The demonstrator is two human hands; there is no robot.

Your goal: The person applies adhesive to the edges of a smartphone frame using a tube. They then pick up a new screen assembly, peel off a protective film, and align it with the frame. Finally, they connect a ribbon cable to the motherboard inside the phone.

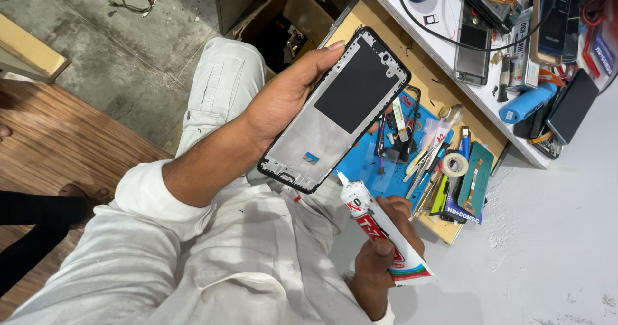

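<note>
My left hand (283, 96) holds a phone middle frame (338, 109), black-edged with a silver plate and a dark rectangular patch, tilted over my lap. The thumb lies along its upper edge and the fingers are behind it. My right hand (380, 254) grips a white and red glue tube (376, 228) just below the frame. The tube's thin nozzle (341, 180) points up at the frame's lower corner and touches or nearly touches it.
To the right is a wooden drawer tray (444, 228) holding a blue mat (367, 164), tweezers, tools and a tape roll (455, 164). A white bench (547, 235) carries phones, a blue cylinder (526, 103) and cables. An open cardboard box (283, 22) sits beyond my knee.
</note>
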